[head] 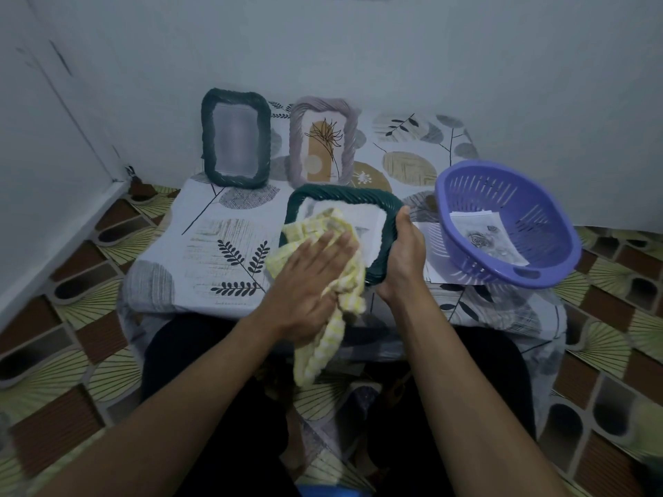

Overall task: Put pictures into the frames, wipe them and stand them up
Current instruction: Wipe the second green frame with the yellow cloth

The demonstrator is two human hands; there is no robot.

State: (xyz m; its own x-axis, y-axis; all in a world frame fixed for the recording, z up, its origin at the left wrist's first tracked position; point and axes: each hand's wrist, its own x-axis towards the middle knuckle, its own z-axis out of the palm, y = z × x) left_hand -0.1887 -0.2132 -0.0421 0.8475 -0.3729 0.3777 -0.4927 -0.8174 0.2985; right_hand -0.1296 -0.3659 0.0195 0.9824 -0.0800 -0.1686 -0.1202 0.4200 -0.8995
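Your left hand (315, 278) lies flat, fingers straight and together, pressing the cloth (323, 338) onto the glass of the frame (344, 195). Your right hand (401, 260) grips the frame's right edge, with the thumb up along the rim and the fingers curled underneath. The frame sits at the middle of the table (201, 245), near you. Its far edge and far corners show. Its near edge is hidden by the cloth and your hands, so you cannot tell whether it rests on the tabletop. The cloth's loose end hangs past the table's near edge, at 6 o'clock.

At 3 o'clock the basket (509, 224) stands just beside your right hand, tipped toward you, with a picture (488, 238) inside. A white sheet (430, 245) lies between your knuckles and the basket wall, so room is tight on that side.

At 11 o'clock the green frame (235, 138) stands upright. At 12 o'clock the lilac frame (323, 141) stands beside it, close above your frame's far edge. Both are at the wall (394, 48).

The widest open stretch of tabletop lies from 9 to 10 o'clock, running out to the table's left edge.
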